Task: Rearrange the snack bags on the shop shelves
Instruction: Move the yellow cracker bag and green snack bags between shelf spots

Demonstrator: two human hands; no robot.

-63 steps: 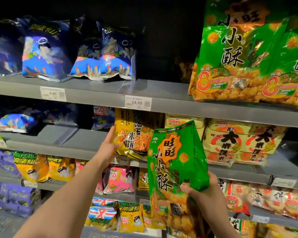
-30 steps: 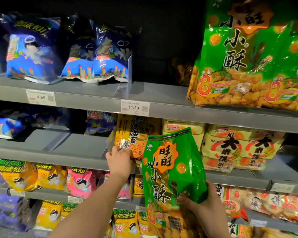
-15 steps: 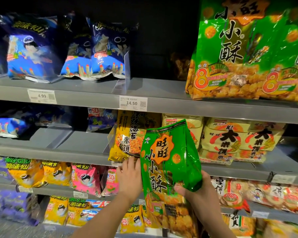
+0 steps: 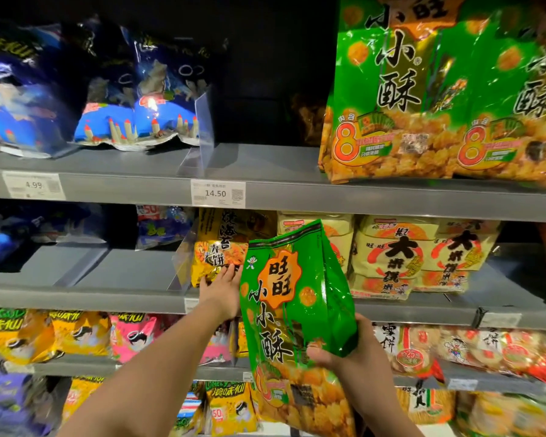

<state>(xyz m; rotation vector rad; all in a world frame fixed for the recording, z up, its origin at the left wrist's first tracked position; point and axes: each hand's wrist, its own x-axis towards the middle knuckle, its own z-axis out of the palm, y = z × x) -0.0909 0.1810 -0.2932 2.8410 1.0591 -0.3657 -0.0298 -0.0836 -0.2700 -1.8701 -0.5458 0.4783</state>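
My right hand (image 4: 350, 348) grips a large green snack bag (image 4: 293, 313) by its right side and holds it upright in front of the middle shelf. My left hand (image 4: 221, 291) lies flat, fingers spread, against the lower front of a yellow seaweed-cracker bag (image 4: 218, 244) that stands on the middle shelf (image 4: 85, 298). Matching green bags (image 4: 438, 99) stand on the top shelf (image 4: 297, 192) at the right, with a bare stretch of shelf to their left.
Blue bags (image 4: 139, 99) fill the top shelf's left, behind a clear divider (image 4: 202, 130). Cream cracker packs (image 4: 401, 257) sit right of the yellow bag. Another clear divider (image 4: 183, 263) stands by my left hand. Yellow and pink bags (image 4: 85, 332) line the lower shelf.
My left hand rose from below the shelf edge onto the yellow bag's front. The green bag in my right hand stayed about where it was.
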